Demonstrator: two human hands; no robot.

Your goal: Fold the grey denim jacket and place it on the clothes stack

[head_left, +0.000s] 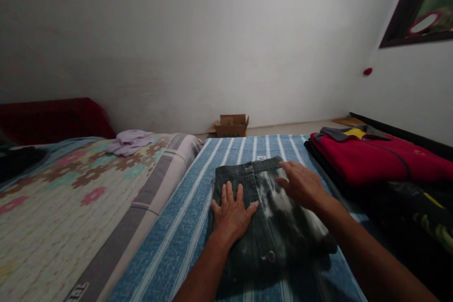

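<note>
Head | folded jeans [269, 217] under left hand [231, 214], right hand [300, 184] flat

Dim, even room light falling from above; right hand [300, 184] smearing with motion blur; wide-angle lens bowing edges; dark corners losing detail, noise showing.

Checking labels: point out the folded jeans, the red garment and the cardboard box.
folded jeans [283, 226], head view, faded front panel.
red garment [371, 160], head view, middle of its top fold.
cardboard box [231, 128], head view, front wall.
</note>
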